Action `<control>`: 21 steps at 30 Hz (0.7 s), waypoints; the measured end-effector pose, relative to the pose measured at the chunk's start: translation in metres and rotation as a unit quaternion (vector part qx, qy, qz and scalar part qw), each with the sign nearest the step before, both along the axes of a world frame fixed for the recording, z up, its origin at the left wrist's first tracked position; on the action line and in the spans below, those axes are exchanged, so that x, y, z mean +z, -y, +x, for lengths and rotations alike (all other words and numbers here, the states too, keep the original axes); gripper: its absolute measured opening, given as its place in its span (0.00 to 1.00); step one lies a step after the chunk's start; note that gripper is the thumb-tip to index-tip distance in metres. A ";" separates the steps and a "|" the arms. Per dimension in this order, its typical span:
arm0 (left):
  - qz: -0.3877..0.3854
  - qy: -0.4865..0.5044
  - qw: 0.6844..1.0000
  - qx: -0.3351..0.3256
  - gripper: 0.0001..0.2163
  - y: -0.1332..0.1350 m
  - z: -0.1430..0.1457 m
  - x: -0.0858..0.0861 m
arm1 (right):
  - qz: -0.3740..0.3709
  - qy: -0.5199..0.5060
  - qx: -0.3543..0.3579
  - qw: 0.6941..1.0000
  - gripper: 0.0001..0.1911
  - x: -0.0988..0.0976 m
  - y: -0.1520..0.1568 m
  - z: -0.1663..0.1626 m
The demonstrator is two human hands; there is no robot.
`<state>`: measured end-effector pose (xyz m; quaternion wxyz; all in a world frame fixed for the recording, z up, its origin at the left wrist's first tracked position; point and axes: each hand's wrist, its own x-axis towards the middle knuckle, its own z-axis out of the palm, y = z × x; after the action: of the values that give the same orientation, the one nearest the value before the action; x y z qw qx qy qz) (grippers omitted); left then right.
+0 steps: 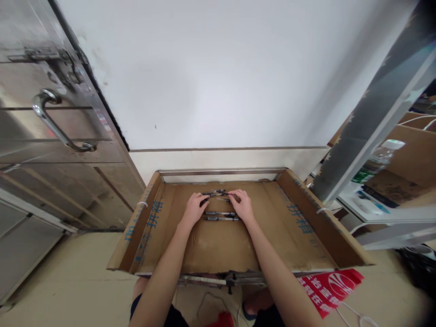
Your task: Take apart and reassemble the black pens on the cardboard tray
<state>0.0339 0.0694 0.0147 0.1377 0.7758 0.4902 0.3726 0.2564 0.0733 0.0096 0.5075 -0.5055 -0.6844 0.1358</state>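
Observation:
Both my hands rest on a cardboard-lined tray in front of me. My left hand and my right hand pinch the two ends of a dark pen held level near the tray's far side. Two more dark pens lie side by side on the cardboard between my wrists, just below the held one. Another thin pen part lies right behind the held pen, too small to make out.
The tray has raised cardboard flaps left and right and a metal frame at the back. A steel door with a handle stands left. A shelf with a water bottle is at the right. A red printed sheet lies below.

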 end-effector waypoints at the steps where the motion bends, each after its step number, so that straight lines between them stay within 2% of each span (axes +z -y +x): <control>1: -0.005 -0.011 1.000 -0.007 0.09 0.001 0.001 0.000 | 0.000 0.000 -0.001 1.000 0.09 0.000 0.000 0.000; 7: -0.014 -0.028 0.999 -0.027 0.09 0.001 0.001 -0.003 | 0.004 0.001 -0.003 1.000 0.09 0.001 0.001 -0.001; 17: -0.011 -0.009 1.000 -0.021 0.08 0.003 0.001 -0.001 | -0.001 0.003 -0.001 1.000 0.09 -0.002 -0.001 -0.001; 21: 0.006 0.017 1.000 -0.001 0.08 0.004 0.002 0.002 | -0.004 -0.002 0.001 1.000 0.09 0.001 0.000 -0.001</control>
<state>0.0359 0.0653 0.0166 0.1413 0.7704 0.4849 0.3890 0.2550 0.0728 0.0102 0.5067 -0.5067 -0.6832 0.1404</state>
